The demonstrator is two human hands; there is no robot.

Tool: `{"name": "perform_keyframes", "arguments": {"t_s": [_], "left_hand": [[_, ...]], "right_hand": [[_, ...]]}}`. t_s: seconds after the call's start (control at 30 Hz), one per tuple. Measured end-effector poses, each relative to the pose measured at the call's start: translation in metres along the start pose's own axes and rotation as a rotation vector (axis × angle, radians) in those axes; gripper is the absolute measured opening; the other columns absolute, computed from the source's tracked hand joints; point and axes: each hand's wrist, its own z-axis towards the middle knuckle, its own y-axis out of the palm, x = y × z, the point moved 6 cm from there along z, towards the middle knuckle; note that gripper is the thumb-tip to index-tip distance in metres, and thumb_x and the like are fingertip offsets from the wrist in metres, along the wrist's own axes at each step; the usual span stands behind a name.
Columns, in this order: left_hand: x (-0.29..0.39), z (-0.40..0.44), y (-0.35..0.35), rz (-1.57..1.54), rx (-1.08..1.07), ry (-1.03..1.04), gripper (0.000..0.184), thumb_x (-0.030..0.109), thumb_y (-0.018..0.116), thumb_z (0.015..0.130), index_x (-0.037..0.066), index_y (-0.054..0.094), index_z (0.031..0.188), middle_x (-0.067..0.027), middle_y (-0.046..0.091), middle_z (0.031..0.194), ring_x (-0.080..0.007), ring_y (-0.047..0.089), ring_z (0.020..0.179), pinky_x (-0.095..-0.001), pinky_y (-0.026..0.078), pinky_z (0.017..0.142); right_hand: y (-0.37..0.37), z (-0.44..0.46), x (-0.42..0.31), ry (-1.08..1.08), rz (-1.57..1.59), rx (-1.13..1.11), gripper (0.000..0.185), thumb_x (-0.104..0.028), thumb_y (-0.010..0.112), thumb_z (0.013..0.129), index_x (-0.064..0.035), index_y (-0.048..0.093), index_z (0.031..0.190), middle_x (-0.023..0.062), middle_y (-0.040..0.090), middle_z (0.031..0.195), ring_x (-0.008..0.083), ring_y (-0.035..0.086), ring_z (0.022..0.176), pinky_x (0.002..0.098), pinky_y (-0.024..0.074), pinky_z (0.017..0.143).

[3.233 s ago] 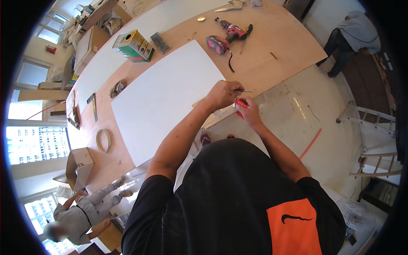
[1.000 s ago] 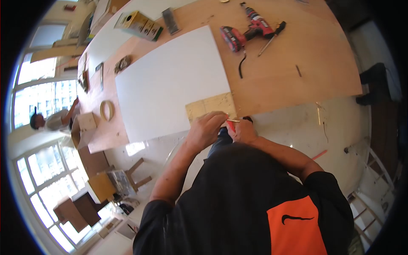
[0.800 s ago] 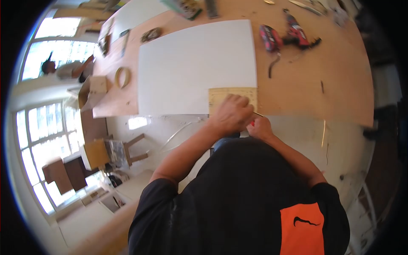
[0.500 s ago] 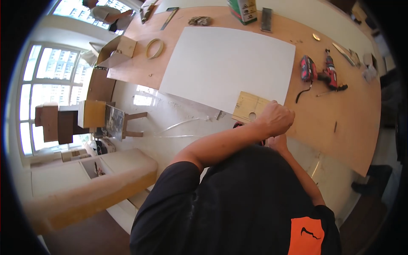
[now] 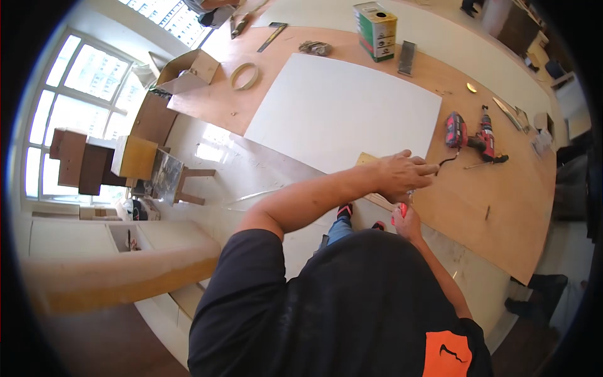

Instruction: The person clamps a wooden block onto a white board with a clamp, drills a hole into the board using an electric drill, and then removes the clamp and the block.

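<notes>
My left hand (image 5: 405,173) is over a small yellow board (image 5: 366,159) at the table's near edge, its fingers stretched out to the right. My left hand and forearm hide most of that board. Just below, my right hand (image 5: 408,224) is closed around a red-handled tool (image 5: 399,214), whose tip and kind I cannot make out. The yellow board lies at the front corner of a large white sheet (image 5: 345,103), which rests on the wooden table (image 5: 483,207).
A red cordless drill (image 5: 483,138) lies right of the white sheet. Behind it stand a metal can (image 5: 375,34) and a dark flat block (image 5: 407,60). A tape roll (image 5: 244,76) and a cardboard box (image 5: 195,72) sit at left. Another person (image 5: 217,12) is at the far left.
My left hand has opened from a closed grip over the yellow board. My right hand has moved slightly down, and the red-handled tool now shows. The camera view has shifted.
</notes>
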Motion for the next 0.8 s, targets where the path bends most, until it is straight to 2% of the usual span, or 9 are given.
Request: {"name": "perform_keyframes", "arguments": {"t_s": [0.13,0.3,0.4,0.43,0.57,0.63,0.67,0.77,0.8], "left_hand": [[-0.013,0.004,0.009,0.113,0.023,0.172,0.031,0.026,0.071,0.088,0.011,0.067,0.115,-0.0095,0.053,0.15,-0.0241,0.048,0.14,-0.0508,0.043,0.107],[-0.012,0.015,0.006,0.193,-0.02,0.228,0.033,0.042,0.074,0.085,0.011,0.063,0.083,-0.0072,0.069,0.092,-0.0247,0.068,0.086,-0.0434,0.049,0.084],[-0.009,0.01,0.011,0.228,0.16,0.171,0.036,0.044,0.075,0.084,0.014,0.059,0.073,-0.0035,0.059,0.066,-0.0245,0.06,0.059,-0.0424,0.048,0.072],[-0.009,0.007,0.021,0.292,0.248,0.158,0.036,0.047,0.076,0.082,0.016,0.06,0.076,-0.0034,0.058,0.062,-0.0247,0.058,0.053,-0.0436,0.047,0.069],[0.007,-0.013,0.039,0.295,0.416,-0.122,0.035,0.042,0.077,0.086,0.012,0.065,0.099,-0.0034,0.062,0.058,-0.0238,0.063,0.05,-0.0471,0.049,0.066],[0.021,-0.009,0.041,0.223,0.35,-0.305,0.031,0.038,0.071,0.092,0.009,0.064,0.103,-0.0086,0.063,0.055,-0.0298,0.064,0.05,-0.0478,0.049,0.065],[0.023,-0.01,0.048,0.211,0.232,-0.409,0.048,0.039,0.067,0.096,0.001,0.063,0.126,-0.0106,0.068,0.064,-0.0284,0.067,0.057,-0.0468,0.051,0.072],[0.032,-0.008,0.049,0.1,0.225,-0.598,0.051,0.031,0.064,0.095,-0.002,0.058,0.134,-0.017,0.07,0.066,-0.0383,0.069,0.061,-0.0516,0.053,0.073],[0.032,-0.005,0.044,-0.041,0.089,-0.683,0.059,0.029,0.066,0.093,-0.003,0.052,0.14,-0.0214,0.071,0.073,-0.0431,0.071,0.069,-0.0549,0.053,0.082]], "right_hand": [[0.009,0.004,0.019,0.025,-0.031,0.107,0.025,-0.026,0.058,0.096,-0.0013,0.063,0.1,0.02,0.07,0.08,0.0385,0.07,0.078,0.0482,0.0533,0.075],[-0.002,-0.002,0.001,0.066,-0.008,0.097,0.03,-0.029,0.059,0.096,-0.0005,0.063,0.1,0.0229,0.07,0.081,0.0433,0.069,0.081,0.0509,0.0525,0.074],[-0.001,-0.006,0.001,0.08,0.039,0.09,0.033,-0.033,0.059,0.096,-0.0005,0.063,0.102,0.025,0.069,0.08,0.0461,0.069,0.079,0.0535,0.052,0.07],[0.004,-0.005,0.007,0.176,-0.004,0.102,0.035,-0.032,0.058,0.096,0.0006,0.069,0.09,0.0305,0.069,0.082,0.0491,0.069,0.08,0.0569,0.0531,0.069],[0.006,-0.003,0.003,0.119,0.04,0.17,0.035,-0.03,0.057,0.095,0.0023,0.07,0.095,0.0318,0.069,0.085,0.0497,0.069,0.083,0.0584,0.0539,0.073],[-0.002,-0.009,-0.009,0.085,0.053,0.139,0.033,-0.03,0.056,0.096,0.001,0.068,0.1,0.0314,0.07,0.088,0.0491,0.07,0.085,0.0575,0.0541,0.077],[0.0,-0.008,-0.006,0.108,0.05,0.103,0.033,-0.031,0.057,0.096,0.0,0.067,0.102,0.0309,0.07,0.089,0.0482,0.07,0.086,0.0567,0.054,0.079],[0.001,-0.006,-0.009,0.171,0.023,0.103,0.032,-0.032,0.061,0.095,-0.0015,0.065,0.103,0.0291,0.071,0.09,0.0467,0.07,0.088,0.0558,0.0536,0.08],[0.0,-0.008,-0.011,0.192,0.009,0.116,0.032,-0.032,0.063,0.094,-0.0018,0.065,0.103,0.0285,0.071,0.09,0.0463,0.07,0.088,0.0558,0.0534,0.08]]}}
